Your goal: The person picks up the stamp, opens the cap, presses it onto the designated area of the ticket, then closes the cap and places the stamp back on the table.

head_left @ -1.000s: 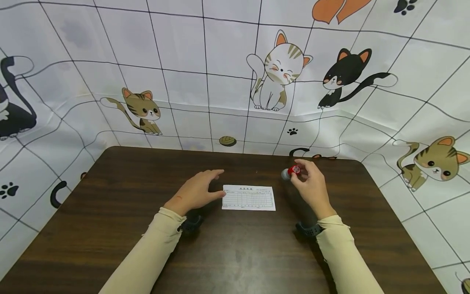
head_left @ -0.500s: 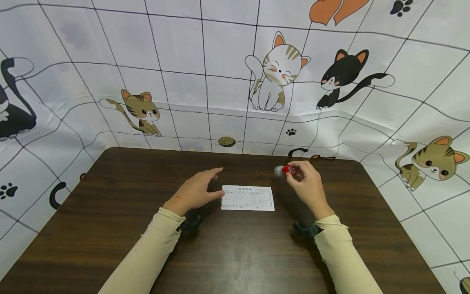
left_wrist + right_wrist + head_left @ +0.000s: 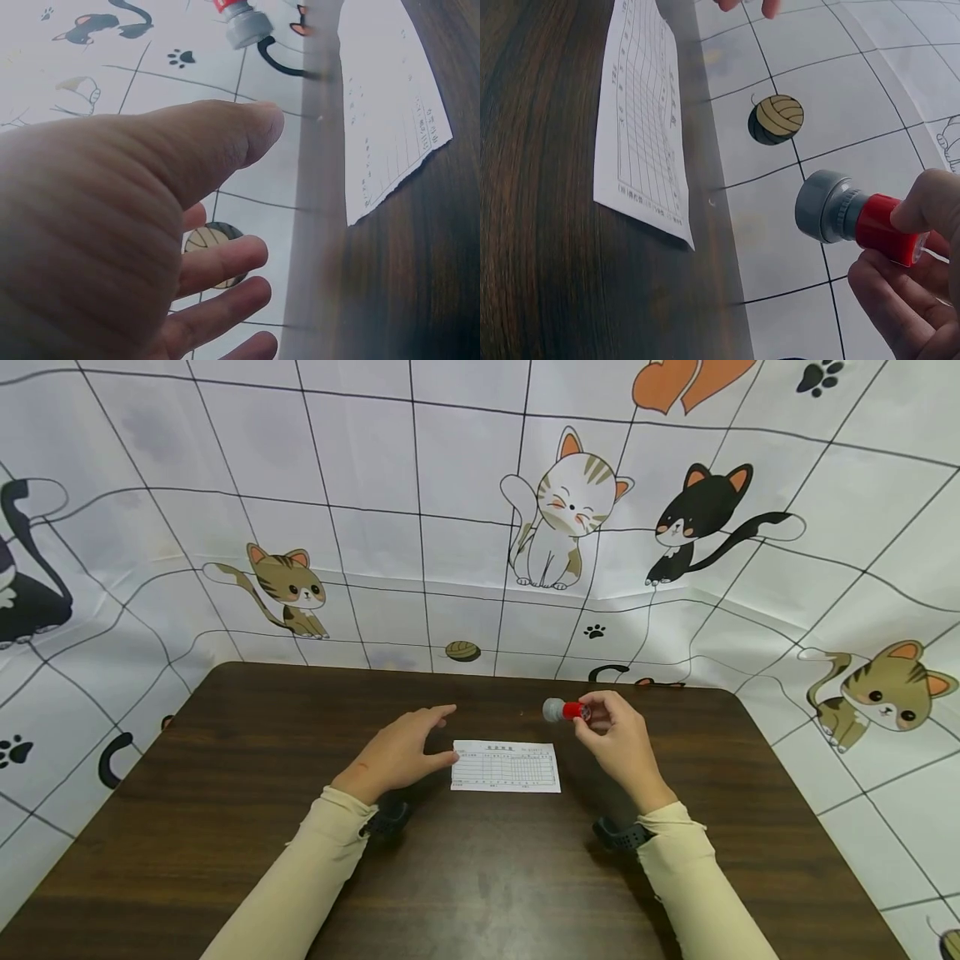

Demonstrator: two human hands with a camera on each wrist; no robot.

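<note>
At nine o'clock of the printed paper slip [image 3: 506, 767] we see the left hand [image 3: 401, 752], its fingers loosely extended and holding nothing, its thumb tip at the slip's left edge, though we cannot tell whether they touch. The slip lies on the dark wooden table [image 3: 480, 877], and between its one and two o'clock we find the red-and-grey cylinder [image 3: 566, 710], its wider grey end pointing to nine. Nearer the slip's three o'clock, we see the right hand [image 3: 621, 739] pinching the cylinder's red part between thumb and bent fingers.
</note>
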